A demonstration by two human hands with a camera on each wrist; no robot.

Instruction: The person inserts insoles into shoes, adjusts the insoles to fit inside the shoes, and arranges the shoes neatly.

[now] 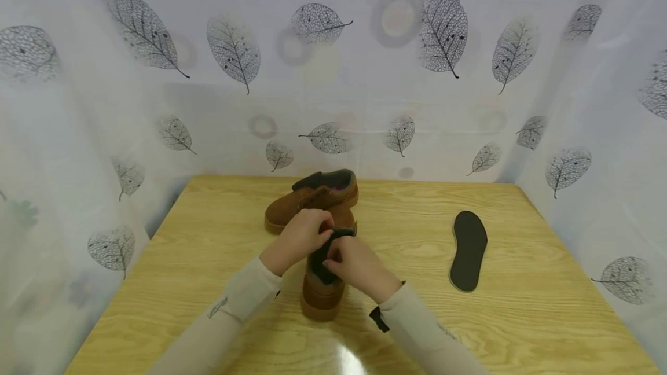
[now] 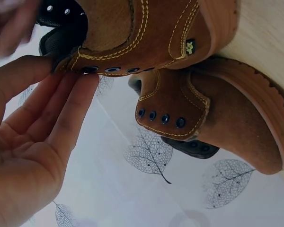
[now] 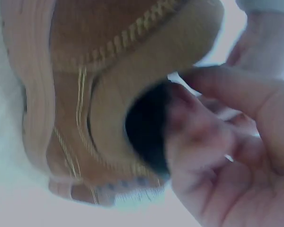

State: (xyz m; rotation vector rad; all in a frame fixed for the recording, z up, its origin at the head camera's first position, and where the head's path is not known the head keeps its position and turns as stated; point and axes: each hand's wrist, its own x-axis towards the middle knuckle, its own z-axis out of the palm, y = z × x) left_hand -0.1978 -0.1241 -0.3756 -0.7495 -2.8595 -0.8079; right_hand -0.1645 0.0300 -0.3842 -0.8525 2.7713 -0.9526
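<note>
A brown shoe [image 1: 323, 300] with yellow stitching stands on the table, its heel toward me and its dark opening [image 1: 319, 262] between my hands. My left hand [image 1: 304, 233] pinches the edge of its eyelet flap [image 2: 99, 70] between thumb and fingers. Bent over the opening, my right hand [image 1: 359, 265] has its fingertips at the dark inside [image 3: 146, 125]; I cannot tell whether they grip anything there. Just beyond stands a second brown shoe [image 1: 283, 210], toe to the left, with dark eyelets [image 2: 165, 118] on its flap. Part of the near shoe is hidden under both hands.
A dark insole [image 1: 469, 250] lies flat on the right side of the wooden table [image 1: 406, 213]. Behind and along both sides hangs a white curtain [image 1: 365, 85] printed with grey leaves. The second shoe stands close against the near shoe's toe end.
</note>
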